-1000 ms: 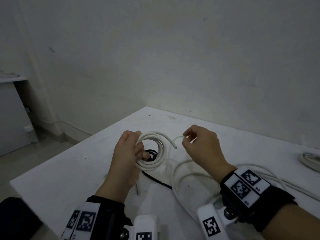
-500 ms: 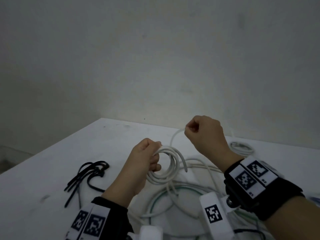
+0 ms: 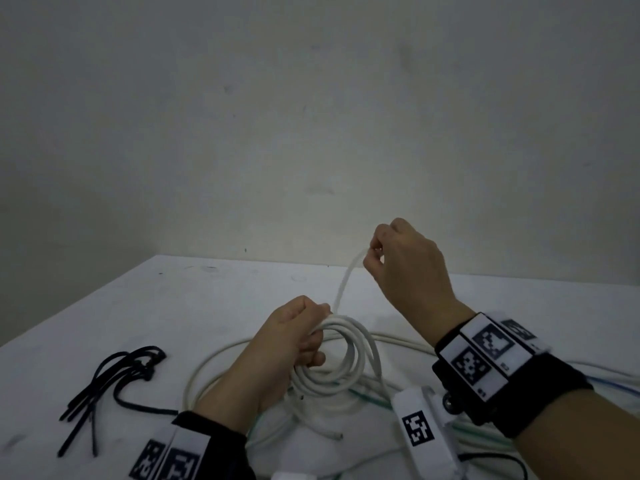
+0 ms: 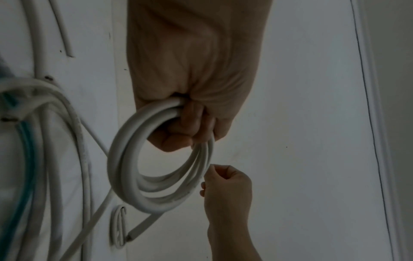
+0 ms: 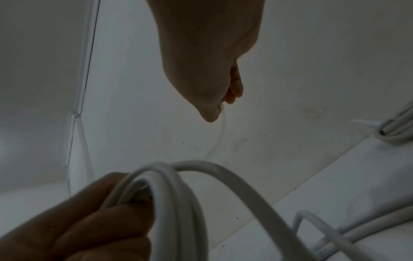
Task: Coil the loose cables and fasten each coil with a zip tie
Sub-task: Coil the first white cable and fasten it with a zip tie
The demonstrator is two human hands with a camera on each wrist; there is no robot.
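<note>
1. White cable coil [image 3: 341, 362] hangs from the left hand [image 3: 287, 344] above the table [image 3: 166, 306]; the fingers [image 4: 178, 141] are curled through the loops and the thumb closes over them, so the bundle sits inside the fist.
2. Seen from the left wrist, the coil's cut end [image 4: 132, 237] sticks out below the loops, away from the fingers.
3. A thin white zip tie [image 3: 346, 282] rises from the top of the coil, just beside the left knuckles, up to the right hand [image 3: 408, 268].
4. That hand pinches the tie's upper end between thumb and forefinger; the other fingers are folded in. It is held higher than the coil and farther from the person, wrist bent down.
5. Left of the coil, black zip ties [image 3: 104, 386] lie in a loose bunch on the table.
6. Under and right of the coil, loose cables [image 3: 214, 358], white and green, sprawl on the table.
</note>
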